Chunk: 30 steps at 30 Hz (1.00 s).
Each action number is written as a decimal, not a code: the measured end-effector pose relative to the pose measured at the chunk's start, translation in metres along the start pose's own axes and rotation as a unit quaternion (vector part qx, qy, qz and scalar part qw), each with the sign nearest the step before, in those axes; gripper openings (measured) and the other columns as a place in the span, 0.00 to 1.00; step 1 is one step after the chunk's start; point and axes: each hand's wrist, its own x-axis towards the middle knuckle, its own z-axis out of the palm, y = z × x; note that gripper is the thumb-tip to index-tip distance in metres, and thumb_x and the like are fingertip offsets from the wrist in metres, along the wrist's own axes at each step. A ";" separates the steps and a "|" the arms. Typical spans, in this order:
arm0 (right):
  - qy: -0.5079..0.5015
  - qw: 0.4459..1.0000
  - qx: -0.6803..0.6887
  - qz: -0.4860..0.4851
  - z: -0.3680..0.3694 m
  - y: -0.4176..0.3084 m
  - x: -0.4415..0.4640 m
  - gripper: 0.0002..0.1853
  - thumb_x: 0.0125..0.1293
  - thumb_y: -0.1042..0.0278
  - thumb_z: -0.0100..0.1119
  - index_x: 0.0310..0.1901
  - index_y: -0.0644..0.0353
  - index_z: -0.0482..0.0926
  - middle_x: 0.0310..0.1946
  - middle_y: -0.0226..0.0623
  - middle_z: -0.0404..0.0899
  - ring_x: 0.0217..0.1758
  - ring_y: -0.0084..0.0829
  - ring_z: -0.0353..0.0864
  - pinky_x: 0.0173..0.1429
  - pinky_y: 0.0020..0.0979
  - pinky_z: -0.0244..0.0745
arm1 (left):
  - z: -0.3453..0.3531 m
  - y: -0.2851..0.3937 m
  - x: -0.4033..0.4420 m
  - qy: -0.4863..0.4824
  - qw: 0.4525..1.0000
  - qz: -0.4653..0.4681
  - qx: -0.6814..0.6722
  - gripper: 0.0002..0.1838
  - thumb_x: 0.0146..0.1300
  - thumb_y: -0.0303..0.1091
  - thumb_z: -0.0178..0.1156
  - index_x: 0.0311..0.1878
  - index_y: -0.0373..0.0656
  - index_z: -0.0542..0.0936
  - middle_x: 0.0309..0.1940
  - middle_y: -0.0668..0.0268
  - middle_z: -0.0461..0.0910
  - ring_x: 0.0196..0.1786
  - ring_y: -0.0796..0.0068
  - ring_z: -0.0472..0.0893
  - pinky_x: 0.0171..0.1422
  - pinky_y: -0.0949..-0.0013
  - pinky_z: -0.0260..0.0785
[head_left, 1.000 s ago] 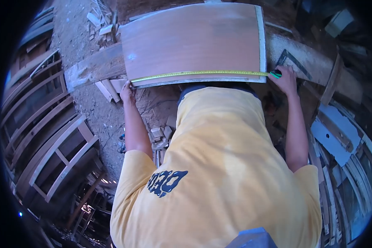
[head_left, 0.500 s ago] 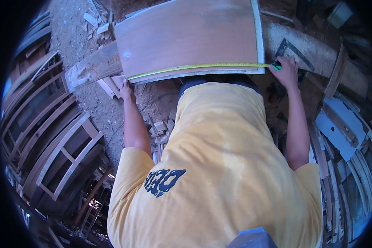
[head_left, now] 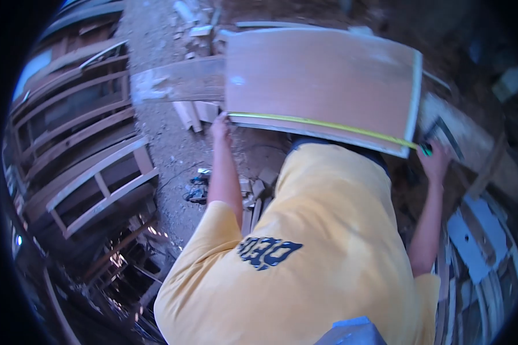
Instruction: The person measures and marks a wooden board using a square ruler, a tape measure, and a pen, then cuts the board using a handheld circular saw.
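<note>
A yellow tape measure (head_left: 322, 122) is stretched along the near edge of a flat brown panel (head_left: 322, 80) with pale edging. At the panel's near left corner, my left hand (head_left: 220, 127) pinches the end of the tape. Beyond the near right corner, my right hand (head_left: 434, 158) is closed around the black and green tape case (head_left: 425, 149). The panel lies across a wooden plank (head_left: 184, 79), which shows on its left side. A dark triangular square (head_left: 448, 138) lies on the board just past my right hand.
Wooden frames (head_left: 101, 187) are stacked at the left. Wood offcuts (head_left: 253, 187) and a dark tool (head_left: 197, 188) lie on the ground near my left forearm. A pale sheet with a hole (head_left: 472, 238) and long strips stand at the lower right. Scraps (head_left: 200, 30) lie at the back.
The view has shifted and turned, so the panel and both hands appear further right, with the panel's right end lower. Both hands still hold the stretched tape at the panel's near edge.
</note>
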 end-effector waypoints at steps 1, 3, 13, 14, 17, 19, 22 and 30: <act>-0.018 1.000 0.007 0.008 -0.012 -0.007 0.006 0.20 0.56 0.53 0.75 0.48 0.52 0.85 0.45 0.37 0.86 0.53 0.50 0.79 0.61 0.55 0.72 | 0.011 0.004 -0.006 0.047 0.999 0.002 -0.002 0.08 0.67 0.38 0.71 0.43 0.45 0.88 0.29 0.76 0.79 0.28 0.82 0.73 0.32 0.75 0.63; -0.015 1.000 0.002 0.020 -0.021 -0.015 0.021 0.20 0.57 0.52 0.76 0.47 0.53 0.86 0.43 0.40 0.86 0.53 0.51 0.79 0.60 0.53 0.73 | 0.027 0.020 -0.016 0.094 0.995 -0.010 -0.009 0.15 0.69 0.36 0.71 0.54 0.37 0.88 0.37 0.71 0.86 0.36 0.80 0.78 0.43 0.74 0.70; 0.053 0.995 0.074 0.037 -0.065 -0.019 0.187 0.30 0.63 0.34 0.71 0.45 0.59 0.89 0.40 0.48 0.85 0.50 0.50 0.83 0.61 0.49 0.75 | 0.142 0.140 0.152 -0.085 0.992 0.086 0.020 0.09 0.72 0.43 0.66 0.41 0.48 0.84 0.31 0.70 0.77 0.38 0.75 0.77 0.43 0.67 0.71; 0.027 0.998 0.017 0.047 -0.073 -0.021 0.208 0.33 0.63 0.30 0.68 0.48 0.58 0.90 0.42 0.51 0.85 0.51 0.51 0.84 0.61 0.48 0.77 | 0.153 0.138 0.176 -0.128 0.987 0.096 -0.014 0.08 0.72 0.40 0.65 0.41 0.47 0.84 0.32 0.69 0.78 0.38 0.74 0.79 0.44 0.66 0.75; -0.021 0.996 -0.008 0.084 -0.064 -0.014 0.256 0.39 0.60 0.22 0.64 0.58 0.50 0.89 0.50 0.55 0.84 0.58 0.55 0.83 0.65 0.47 0.77 | 0.179 0.146 0.186 -0.062 0.987 0.073 -0.126 0.04 0.73 0.25 0.62 0.47 0.37 0.83 0.41 0.66 0.85 0.44 0.71 0.85 0.50 0.68 0.81; -0.025 0.996 -0.015 0.084 -0.061 -0.020 0.268 0.39 0.60 0.22 0.63 0.57 0.50 0.89 0.50 0.55 0.84 0.59 0.55 0.83 0.67 0.48 0.76 | 0.166 0.141 0.213 -0.090 0.981 0.054 -0.161 0.05 0.73 0.26 0.63 0.48 0.37 0.83 0.41 0.65 0.85 0.44 0.71 0.85 0.50 0.68 0.81; -0.024 0.997 -0.029 0.063 -0.058 -0.023 0.277 0.39 0.60 0.22 0.63 0.56 0.51 0.90 0.51 0.57 0.84 0.59 0.56 0.83 0.68 0.49 0.76 | 0.166 0.143 0.206 -0.097 0.979 0.045 -0.174 0.06 0.73 0.29 0.65 0.50 0.38 0.84 0.42 0.65 0.85 0.44 0.72 0.85 0.49 0.70 0.81; -0.066 0.997 -0.037 0.034 -0.068 -0.028 0.288 0.36 0.59 0.25 0.66 0.52 0.51 0.92 0.50 0.57 0.86 0.59 0.54 0.84 0.68 0.47 0.76 | 0.163 0.142 0.208 -0.027 0.990 0.073 -0.117 0.10 0.74 0.31 0.66 0.53 0.38 0.85 0.44 0.64 0.86 0.45 0.75 0.85 0.48 0.74 0.81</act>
